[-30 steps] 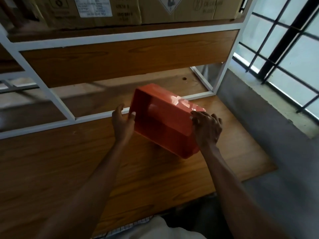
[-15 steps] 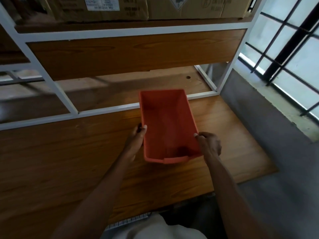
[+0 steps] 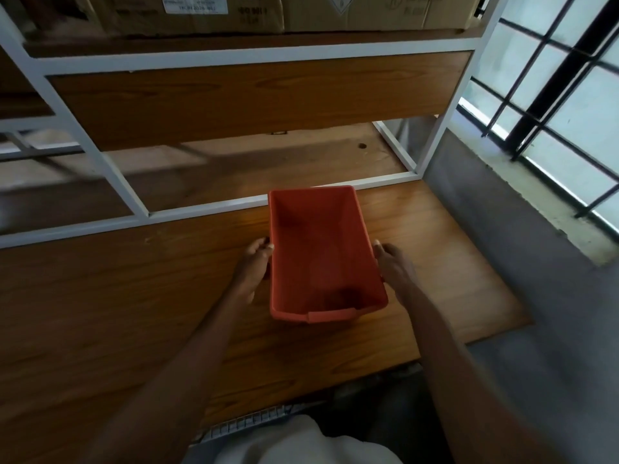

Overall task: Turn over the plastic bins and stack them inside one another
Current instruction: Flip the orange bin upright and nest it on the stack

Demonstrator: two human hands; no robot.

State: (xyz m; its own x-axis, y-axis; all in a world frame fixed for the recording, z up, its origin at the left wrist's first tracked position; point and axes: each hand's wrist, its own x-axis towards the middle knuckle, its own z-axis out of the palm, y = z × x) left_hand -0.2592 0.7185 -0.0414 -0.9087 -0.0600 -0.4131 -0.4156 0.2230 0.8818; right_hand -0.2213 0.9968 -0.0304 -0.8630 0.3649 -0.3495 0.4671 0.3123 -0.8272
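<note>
Both hands, left [image 3: 252, 266] and right [image 3: 395, 266], are clamping the bin [image 3: 323, 249] by its long sides, opening facing up (ready for nesting, I'd guess), desk [image 3: 134, 313] just below.

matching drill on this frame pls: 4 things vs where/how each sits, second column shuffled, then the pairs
Things:
1. orange bin
2. left hand
3. right hand
4. cardboard boxes

Places or states:
A. on the top shelf of the white rack
B. on the bin's right long wall
C. opening up, on the wooden table
D. on the bin's left long wall

Pairs: 1-C, 2-D, 3-B, 4-A
</note>
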